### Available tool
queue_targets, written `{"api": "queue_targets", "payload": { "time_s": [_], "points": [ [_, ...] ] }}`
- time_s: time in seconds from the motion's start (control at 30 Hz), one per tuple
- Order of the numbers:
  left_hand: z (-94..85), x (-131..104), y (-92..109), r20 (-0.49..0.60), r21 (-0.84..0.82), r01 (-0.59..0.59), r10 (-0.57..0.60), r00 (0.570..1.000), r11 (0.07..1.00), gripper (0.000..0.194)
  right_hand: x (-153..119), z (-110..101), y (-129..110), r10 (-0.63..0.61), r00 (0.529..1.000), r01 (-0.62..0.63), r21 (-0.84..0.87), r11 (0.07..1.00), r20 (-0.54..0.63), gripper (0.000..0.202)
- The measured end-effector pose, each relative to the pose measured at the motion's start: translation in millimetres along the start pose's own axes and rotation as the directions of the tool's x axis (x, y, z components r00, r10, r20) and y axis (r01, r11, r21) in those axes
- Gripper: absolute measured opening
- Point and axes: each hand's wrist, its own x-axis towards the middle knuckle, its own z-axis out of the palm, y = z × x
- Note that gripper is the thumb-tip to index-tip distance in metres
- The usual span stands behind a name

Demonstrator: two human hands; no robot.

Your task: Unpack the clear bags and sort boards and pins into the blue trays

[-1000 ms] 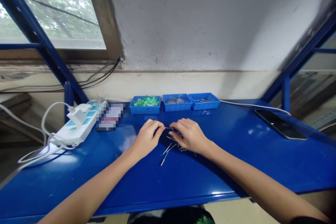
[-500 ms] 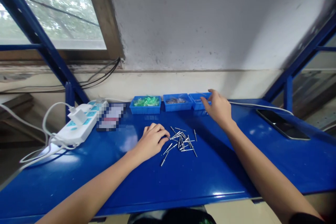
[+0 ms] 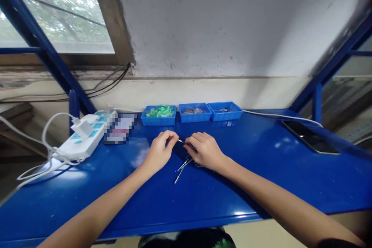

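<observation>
A thin metal rivet bridges the small gap between my two hands above the blue table. My left hand pinches its left end between thumb and fingertips. At its right end, my right hand has its fingers closed around it. Beneath and beside my right hand lie several loose metal rivets, most of them hidden by that hand. Farther back, the right blue bin holds some thin metal pieces.
Green pieces fill the left blue bin; the middle blue bin holds small greyish items. A white power strip with cables and a blurred flat object are at left. A black phone lies at right.
My right hand has come back from the right bin to meet my left hand over the pile. My left hand has lifted up and left, holding a rivet off the table.
</observation>
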Motion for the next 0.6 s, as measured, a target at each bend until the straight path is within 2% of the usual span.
{"api": "queue_targets", "payload": {
  "time_s": [0.1, 0.23, 0.3, 0.47, 0.6],
  "points": [
    [1.6, -1.9, 0.1, -0.02, -0.052, 0.002, -0.003, 1.0, 0.999, 0.015, 1.1, -2.9, 4.5, 0.008, 0.997, -0.008, -0.002, 1.0, -0.073, 0.022],
    [-2.5, -3.4, 6.8, -0.037, 0.044, -0.114, 0.115, 0.993, 0.993, 0.009, 2.8, -6.5, 7.2, 0.02, 0.995, -0.015, 0.043, 0.999, -0.099, 0.023],
    [-5.5, -3.4, 10.8, -0.034, 0.087, -0.141, 0.144, 0.989, 0.986, 0.013, 2.4, -6.6, 6.8, 0.014, 0.995, -0.007, 0.08, 0.997, -0.094, 0.022],
    [-8.0, -2.6, 12.4, -0.022, 0.068, -0.099, 0.101, 0.995, 0.993, 0.025, 0.2, -5.0, 2.6, -0.033, 0.991, 0.046, 0.1, 0.994, -0.129, 0.018],
    [-2.7, -0.7, 13.0, 0.08, 0.05, -0.041, 0.037, 0.996, 0.998, 0.03, 5.2, -12.4, 9.8, -0.093, 0.978, 0.093, -0.006, 0.996, -0.188, 0.017]
  ]
}}
